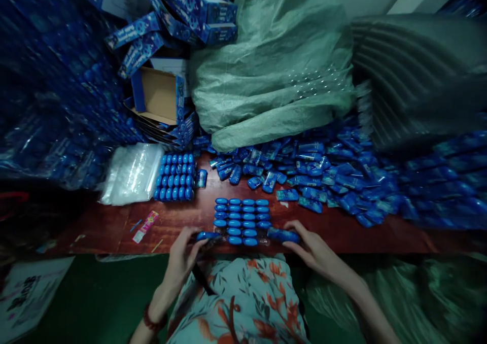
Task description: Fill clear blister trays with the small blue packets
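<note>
Rows of small blue oval-topped packs (242, 216) stand in a tight block near the table's front edge. At the block's front left corner, my left hand (186, 247) pinches one blue pack (207, 236) between thumb and fingers. On the opposite side, my right hand (306, 242) grips another blue pack (283, 235), lying lengthwise against the block's right side. Both held packs are level with the front rows. Their exact contact with the neighbouring packs is too dark to make out.
A second block of blue packs (175, 177) sits beside clear plastic bags (131, 174). Loose wrapped packs (323, 171) are heaped at the back right, below a large green sack (274, 80). An open cardboard box (160, 95) tops a stack at the back left. A pink strip (145, 227) lies leftward.
</note>
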The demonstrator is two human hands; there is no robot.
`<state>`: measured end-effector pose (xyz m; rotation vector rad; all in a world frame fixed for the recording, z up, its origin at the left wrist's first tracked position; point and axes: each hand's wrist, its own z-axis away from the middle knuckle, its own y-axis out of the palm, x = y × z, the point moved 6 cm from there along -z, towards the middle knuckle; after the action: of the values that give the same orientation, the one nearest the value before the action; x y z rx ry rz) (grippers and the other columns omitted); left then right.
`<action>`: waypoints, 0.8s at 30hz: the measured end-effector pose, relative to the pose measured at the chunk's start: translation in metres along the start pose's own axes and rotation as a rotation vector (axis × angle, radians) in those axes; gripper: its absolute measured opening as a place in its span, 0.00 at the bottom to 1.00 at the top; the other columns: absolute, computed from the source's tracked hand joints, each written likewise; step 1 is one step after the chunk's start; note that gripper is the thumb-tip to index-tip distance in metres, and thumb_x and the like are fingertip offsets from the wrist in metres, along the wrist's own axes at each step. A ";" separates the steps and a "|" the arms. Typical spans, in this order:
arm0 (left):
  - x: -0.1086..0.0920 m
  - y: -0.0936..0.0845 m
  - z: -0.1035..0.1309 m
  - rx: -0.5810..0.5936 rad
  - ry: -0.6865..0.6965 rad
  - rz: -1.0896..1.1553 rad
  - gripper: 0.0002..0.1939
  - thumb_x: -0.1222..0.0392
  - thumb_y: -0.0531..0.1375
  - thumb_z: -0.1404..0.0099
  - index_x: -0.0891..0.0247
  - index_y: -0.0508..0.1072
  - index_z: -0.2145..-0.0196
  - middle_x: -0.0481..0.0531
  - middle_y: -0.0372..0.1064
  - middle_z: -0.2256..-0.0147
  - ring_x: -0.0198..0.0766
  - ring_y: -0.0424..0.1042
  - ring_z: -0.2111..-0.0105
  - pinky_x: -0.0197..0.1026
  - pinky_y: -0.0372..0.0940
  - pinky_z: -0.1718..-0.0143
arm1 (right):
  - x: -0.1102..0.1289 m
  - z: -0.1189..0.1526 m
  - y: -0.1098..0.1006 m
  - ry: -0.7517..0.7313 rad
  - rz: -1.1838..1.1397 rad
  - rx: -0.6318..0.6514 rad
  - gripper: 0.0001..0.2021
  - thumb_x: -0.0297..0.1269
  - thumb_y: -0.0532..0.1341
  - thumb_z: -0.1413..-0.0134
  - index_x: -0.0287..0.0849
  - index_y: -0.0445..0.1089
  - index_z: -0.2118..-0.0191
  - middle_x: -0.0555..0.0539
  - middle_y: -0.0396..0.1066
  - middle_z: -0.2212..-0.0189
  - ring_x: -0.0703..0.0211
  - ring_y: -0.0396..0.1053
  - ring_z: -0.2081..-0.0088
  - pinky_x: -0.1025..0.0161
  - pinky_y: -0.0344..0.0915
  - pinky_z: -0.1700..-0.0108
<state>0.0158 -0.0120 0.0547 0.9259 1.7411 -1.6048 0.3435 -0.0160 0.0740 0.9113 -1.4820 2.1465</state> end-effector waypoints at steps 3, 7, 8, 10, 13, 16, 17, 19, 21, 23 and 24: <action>-0.010 0.020 -0.002 0.025 0.168 -0.079 0.07 0.60 0.53 0.35 0.62 0.68 0.60 0.52 0.68 0.65 0.37 0.71 0.64 0.39 0.68 0.62 | 0.005 -0.004 0.024 -0.128 0.144 -0.153 0.10 0.39 0.51 0.38 0.44 0.63 0.53 0.45 0.68 0.61 0.58 0.68 0.60 0.63 0.65 0.58; -0.022 0.033 -0.004 0.171 0.389 -0.286 0.14 0.67 0.47 0.33 0.63 0.66 0.54 0.53 0.66 0.64 0.36 0.69 0.65 0.37 0.67 0.65 | 0.021 -0.008 0.036 -0.304 0.525 -0.294 0.14 0.26 0.49 0.41 0.42 0.65 0.53 0.44 0.66 0.65 0.57 0.64 0.65 0.62 0.62 0.64; -0.026 0.034 -0.003 0.203 0.448 -0.350 0.14 0.68 0.46 0.33 0.63 0.66 0.53 0.53 0.66 0.64 0.36 0.68 0.66 0.37 0.67 0.66 | 0.027 -0.008 0.039 -0.345 0.616 -0.288 0.15 0.23 0.49 0.43 0.40 0.65 0.53 0.44 0.65 0.67 0.57 0.63 0.66 0.62 0.61 0.66; -0.034 0.039 -0.002 0.272 0.539 -0.480 0.15 0.71 0.47 0.35 0.64 0.65 0.53 0.54 0.66 0.63 0.38 0.66 0.65 0.39 0.67 0.65 | 0.042 -0.010 0.046 -0.419 0.770 -0.230 0.16 0.20 0.51 0.48 0.36 0.66 0.54 0.43 0.64 0.69 0.56 0.61 0.68 0.61 0.59 0.69; -0.043 0.052 -0.002 0.408 0.616 -0.626 0.16 0.74 0.49 0.39 0.64 0.67 0.56 0.55 0.66 0.60 0.40 0.65 0.64 0.42 0.66 0.62 | 0.063 -0.018 0.056 -0.445 0.942 -0.144 0.11 0.20 0.55 0.52 0.34 0.69 0.61 0.43 0.64 0.72 0.54 0.61 0.69 0.59 0.57 0.71; -0.047 0.060 0.000 0.407 0.669 -0.689 0.17 0.75 0.50 0.41 0.65 0.68 0.56 0.58 0.66 0.60 0.43 0.64 0.62 0.44 0.66 0.62 | 0.073 -0.026 0.064 -0.432 1.017 -0.115 0.08 0.21 0.56 0.51 0.36 0.70 0.67 0.43 0.65 0.73 0.53 0.62 0.70 0.59 0.58 0.72; -0.047 0.058 0.001 0.358 0.675 -0.692 0.18 0.75 0.50 0.41 0.66 0.67 0.54 0.59 0.66 0.58 0.44 0.64 0.61 0.45 0.66 0.61 | 0.073 -0.026 0.065 -0.428 1.019 -0.128 0.08 0.22 0.56 0.51 0.36 0.70 0.66 0.43 0.66 0.73 0.54 0.63 0.70 0.59 0.59 0.71; -0.045 0.049 0.003 0.228 0.661 -0.676 0.22 0.74 0.49 0.39 0.64 0.65 0.48 0.62 0.63 0.53 0.45 0.64 0.57 0.46 0.65 0.59 | 0.069 -0.022 0.062 -0.424 0.975 -0.207 0.11 0.23 0.56 0.48 0.36 0.70 0.60 0.44 0.68 0.72 0.55 0.64 0.70 0.60 0.61 0.71; -0.041 0.036 -0.001 0.127 0.612 -0.593 0.23 0.71 0.50 0.37 0.60 0.63 0.45 0.62 0.60 0.50 0.45 0.64 0.55 0.46 0.66 0.58 | 0.062 -0.014 0.054 -0.434 0.846 -0.335 0.15 0.25 0.55 0.44 0.36 0.67 0.51 0.44 0.70 0.69 0.58 0.67 0.70 0.61 0.63 0.69; -0.038 0.020 -0.016 0.039 0.522 -0.430 0.21 0.69 0.49 0.35 0.58 0.64 0.46 0.59 0.60 0.50 0.42 0.65 0.55 0.44 0.66 0.58 | 0.051 -0.007 0.039 -0.450 0.659 -0.480 0.17 0.28 0.54 0.41 0.39 0.63 0.46 0.45 0.72 0.64 0.60 0.69 0.67 0.64 0.65 0.64; -0.036 0.013 -0.029 0.004 0.466 -0.345 0.20 0.69 0.48 0.35 0.59 0.65 0.47 0.58 0.61 0.52 0.40 0.66 0.56 0.42 0.66 0.58 | 0.044 -0.006 0.028 -0.439 0.566 -0.562 0.17 0.29 0.53 0.40 0.41 0.62 0.45 0.45 0.72 0.62 0.61 0.70 0.64 0.64 0.66 0.61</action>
<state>0.0482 0.0138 0.0790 1.1152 2.3218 -1.6951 0.2923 -0.0235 0.0843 0.8432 -2.6488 1.7193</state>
